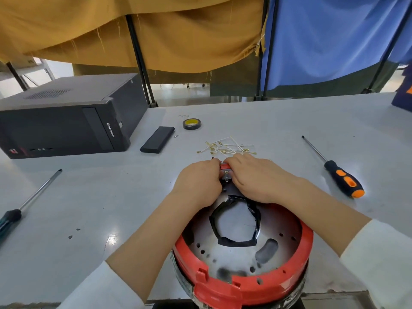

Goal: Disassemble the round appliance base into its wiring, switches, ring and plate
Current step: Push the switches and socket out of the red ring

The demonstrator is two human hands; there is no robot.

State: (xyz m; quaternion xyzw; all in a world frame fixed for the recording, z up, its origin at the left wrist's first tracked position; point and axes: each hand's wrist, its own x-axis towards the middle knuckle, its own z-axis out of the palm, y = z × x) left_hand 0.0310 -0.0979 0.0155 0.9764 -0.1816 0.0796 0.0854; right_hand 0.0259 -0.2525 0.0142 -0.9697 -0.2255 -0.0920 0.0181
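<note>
Round appliance base (243, 264) at the near edge of the grey counter (267, 121), partly overhanging it. Red plastic ring (214, 288) around the rim, metal plate (236, 262) with holes and dark scorch marks inside, a loop of black tape-wrapped wiring (234, 241) lying on the plate. At the far side of the base, a red rocker switch (225, 167) with metal terminals showing below it, gripped between both hands. Left hand (198, 181) curled against the switch from the left, fingers bent around it. Right hand (256, 177) curled over it from the right, fingertips (229, 162) on the red top; exact contact under the knuckles hidden. Just beyond the hands, a loose pile of short white wires with brass terminals (225, 147) on the counter. To the right, well apart, a screwdriver with a black-and-orange handle (343, 179), tip pointing away. To the left, a second screwdriver with a dark handle (26, 204). Farther back, a roll of black tape with a yellow core (191, 124), a flat black rectangular case (157, 139), and a black Lenovo desktop computer (64, 117) lying on its side. Behind the counter, mustard (133, 32) and blue (334, 36) cloth hung on black frames.
</note>
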